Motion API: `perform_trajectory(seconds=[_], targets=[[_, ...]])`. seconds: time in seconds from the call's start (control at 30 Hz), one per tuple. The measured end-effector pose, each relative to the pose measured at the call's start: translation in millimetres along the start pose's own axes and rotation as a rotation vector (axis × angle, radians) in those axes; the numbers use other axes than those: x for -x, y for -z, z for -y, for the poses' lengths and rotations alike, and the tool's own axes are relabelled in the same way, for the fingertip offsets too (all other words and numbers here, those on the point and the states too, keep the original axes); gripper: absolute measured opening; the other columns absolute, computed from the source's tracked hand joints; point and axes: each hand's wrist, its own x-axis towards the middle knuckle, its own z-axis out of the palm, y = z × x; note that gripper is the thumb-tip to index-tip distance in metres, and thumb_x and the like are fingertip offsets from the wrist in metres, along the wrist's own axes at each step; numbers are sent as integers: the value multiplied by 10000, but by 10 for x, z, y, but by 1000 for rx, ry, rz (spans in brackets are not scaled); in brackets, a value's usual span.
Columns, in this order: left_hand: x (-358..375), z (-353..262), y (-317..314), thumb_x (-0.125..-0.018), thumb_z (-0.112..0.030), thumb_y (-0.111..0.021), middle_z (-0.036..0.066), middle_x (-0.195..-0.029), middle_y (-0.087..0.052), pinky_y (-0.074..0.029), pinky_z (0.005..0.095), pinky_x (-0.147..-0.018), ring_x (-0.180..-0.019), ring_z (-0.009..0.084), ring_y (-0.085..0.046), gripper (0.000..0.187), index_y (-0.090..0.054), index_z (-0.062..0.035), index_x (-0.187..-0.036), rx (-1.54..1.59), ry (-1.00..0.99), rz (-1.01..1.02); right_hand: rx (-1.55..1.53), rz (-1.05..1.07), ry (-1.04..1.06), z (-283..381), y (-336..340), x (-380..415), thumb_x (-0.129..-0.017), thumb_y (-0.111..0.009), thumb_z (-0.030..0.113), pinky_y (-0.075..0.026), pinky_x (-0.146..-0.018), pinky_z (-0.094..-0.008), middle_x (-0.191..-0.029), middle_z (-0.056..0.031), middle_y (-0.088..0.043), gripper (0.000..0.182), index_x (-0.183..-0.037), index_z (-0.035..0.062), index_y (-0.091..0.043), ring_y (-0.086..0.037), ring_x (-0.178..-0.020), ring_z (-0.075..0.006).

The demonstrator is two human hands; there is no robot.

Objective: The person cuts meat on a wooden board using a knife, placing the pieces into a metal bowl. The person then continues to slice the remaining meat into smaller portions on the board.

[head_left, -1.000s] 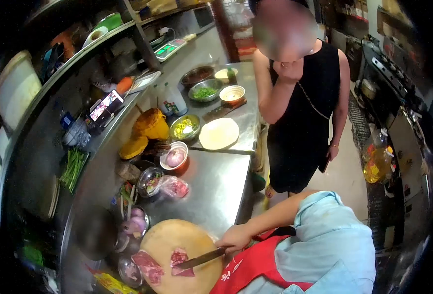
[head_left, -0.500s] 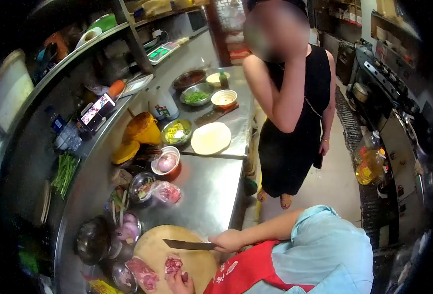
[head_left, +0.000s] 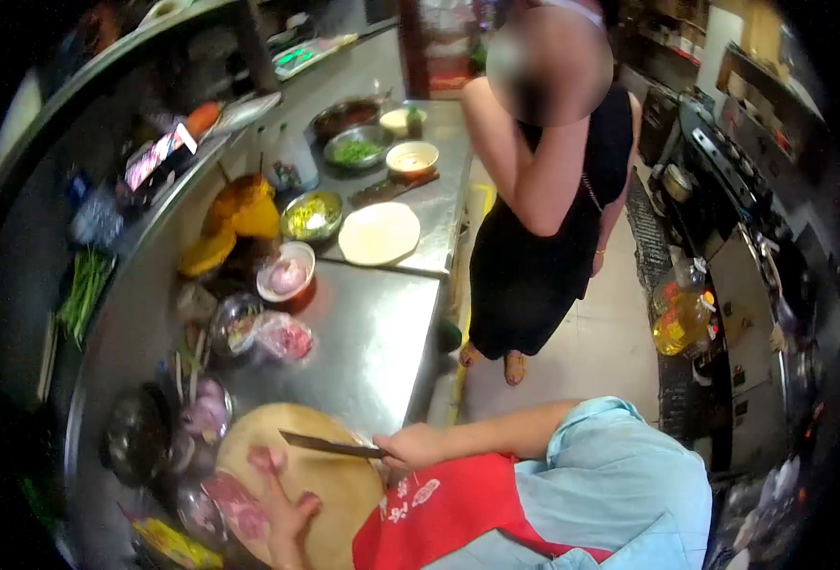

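My right hand is closed round the handle of a kitchen knife, its dark blade pointing left above a round wooden cutting board. My left hand reaches over the left part of the board, thumb and fingers apart. At its fingertips is a pinkish shape, blurred, perhaps the smaller piece of meat. A larger slab of raw meat lies beside that hand at the board's left edge, partly hidden by it.
A person in a black dress stands across the counter's right edge. Along the left are a bowl of purple onions, a bagged piece of meat and a dark wok-like bowl. Farther back lie a pale round slab and several bowls.
The view has shifted, so the scene sits further left and up. My left hand has moved forward and left across the board, its fingers spreading. The knife stays in my right hand.
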Motion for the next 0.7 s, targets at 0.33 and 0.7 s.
perform_trajectory(seconds=[0.33,0.7], targets=[[369,80,16,-674,-196,-775,186,-1174,-558,-440,408,-936,-1065,374,-542,386,-600,-44,-983,-31,79,52,50,80,-153,89,73,-4,-886,-559,239,-480,-623,-492,-736,-238,-600,268,-1045,45,-465,-611,-719,-422],[414,54,-5,-768,-208,-746,82,-866,-652,-491,349,-711,-793,264,-625,334,-625,-60,-1042,153,416,174,27,53,-72,40,95,-41,-894,-567,217,-467,-628,-507,-723,-237,-599,271,-1022,19,-434,-599,-719,-441]])
